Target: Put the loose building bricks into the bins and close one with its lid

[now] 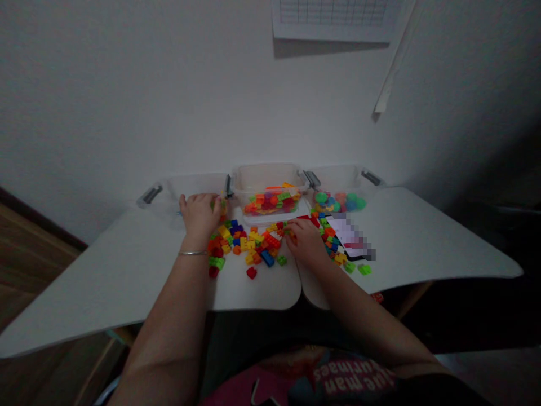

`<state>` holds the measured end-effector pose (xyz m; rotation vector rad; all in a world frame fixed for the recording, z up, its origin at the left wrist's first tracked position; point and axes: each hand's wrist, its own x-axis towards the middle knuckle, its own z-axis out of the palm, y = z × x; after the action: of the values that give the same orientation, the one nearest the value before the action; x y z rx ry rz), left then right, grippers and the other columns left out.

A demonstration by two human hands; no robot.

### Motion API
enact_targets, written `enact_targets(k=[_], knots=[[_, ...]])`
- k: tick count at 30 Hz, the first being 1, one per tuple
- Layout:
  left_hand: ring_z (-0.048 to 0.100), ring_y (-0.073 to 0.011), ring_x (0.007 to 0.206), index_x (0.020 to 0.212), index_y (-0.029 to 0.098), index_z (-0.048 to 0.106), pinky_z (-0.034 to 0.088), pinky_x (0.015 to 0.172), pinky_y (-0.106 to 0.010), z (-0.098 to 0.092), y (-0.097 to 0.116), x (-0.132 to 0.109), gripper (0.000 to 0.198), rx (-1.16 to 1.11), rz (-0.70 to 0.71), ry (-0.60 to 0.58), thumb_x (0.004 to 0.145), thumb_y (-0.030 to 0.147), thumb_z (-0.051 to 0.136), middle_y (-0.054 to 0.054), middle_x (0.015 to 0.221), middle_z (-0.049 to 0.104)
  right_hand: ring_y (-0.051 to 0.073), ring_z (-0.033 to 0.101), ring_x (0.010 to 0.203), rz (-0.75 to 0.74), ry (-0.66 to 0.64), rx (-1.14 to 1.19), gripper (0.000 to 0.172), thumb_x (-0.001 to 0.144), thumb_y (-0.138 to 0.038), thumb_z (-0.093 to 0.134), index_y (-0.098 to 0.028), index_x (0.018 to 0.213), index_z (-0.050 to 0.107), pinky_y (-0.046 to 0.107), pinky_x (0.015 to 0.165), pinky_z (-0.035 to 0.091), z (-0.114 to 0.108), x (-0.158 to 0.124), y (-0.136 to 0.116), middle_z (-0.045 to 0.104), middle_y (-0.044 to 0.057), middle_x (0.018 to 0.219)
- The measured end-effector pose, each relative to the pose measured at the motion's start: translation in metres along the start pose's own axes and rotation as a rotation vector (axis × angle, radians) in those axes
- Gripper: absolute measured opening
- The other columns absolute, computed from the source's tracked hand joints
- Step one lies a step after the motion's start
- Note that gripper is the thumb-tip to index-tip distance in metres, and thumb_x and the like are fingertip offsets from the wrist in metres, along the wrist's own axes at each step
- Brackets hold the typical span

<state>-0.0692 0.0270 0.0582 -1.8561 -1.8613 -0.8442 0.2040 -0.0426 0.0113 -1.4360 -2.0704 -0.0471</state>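
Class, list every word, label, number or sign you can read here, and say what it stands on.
Shirt: pale lettering, distorted and partly cut off; possibly "man", the rest not surely readable.
Wall sheet: a printed grid; any writing is too faint to read.
Phone: screen pixelated, nothing readable.
Toy bricks: no readable text.

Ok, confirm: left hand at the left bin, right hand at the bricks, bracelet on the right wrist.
Not quite: the head view shows the bracelet on the left wrist. The left hand is at the left bin, the right hand at the bricks.
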Motion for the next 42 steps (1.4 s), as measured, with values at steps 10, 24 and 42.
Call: enact_targets(k=[10,24,42], knots=[[0.049,-0.0292,0.118,0.111,0.021,0.066,0.034,0.104,-0.048,-0.004,0.047,-0.039,0.031,-0.246,0.115,0.023,0.088,0.033,0.05,-0.01,0.122,0.062,0.025,0.06,0.096,0.274,-0.262,-0.476,0.026,0.09,-0.024,0.047,-0.02,0.092,0.073,0.032,0.079,0.042,-0.06,0.006,0.052,0.071,0.01,0.101],[0.056,-0.027,0.106,0.103,0.022,0.069,0.042,0.097,-0.044,0.023,0.066,-0.076,0.024,-0.271,0.36,-0.27,0.087,0.025,0.051,-0.008,0.111,0.067,0.024,0.061,0.1,0.364,-0.364,-0.467,0.029,0.092,-0.026,0.046,-0.021,0.1,0.073,0.032,0.081,0.043,-0.042,0.003,0.057,0.071,0.011,0.103],[0.059,-0.0271,0.101,0.095,0.02,0.07,0.044,0.094,-0.044,0.024,0.069,-0.077,0.022,-0.257,0.356,-0.287,0.084,0.019,0.051,-0.008,0.104,0.07,0.025,0.063,0.1,0.306,-0.385,-0.455,0.035,0.091,-0.019,0.044,-0.025,0.112,0.07,0.033,0.083,0.042,-0.034,0.005,0.061,0.072,0.011,0.106]])
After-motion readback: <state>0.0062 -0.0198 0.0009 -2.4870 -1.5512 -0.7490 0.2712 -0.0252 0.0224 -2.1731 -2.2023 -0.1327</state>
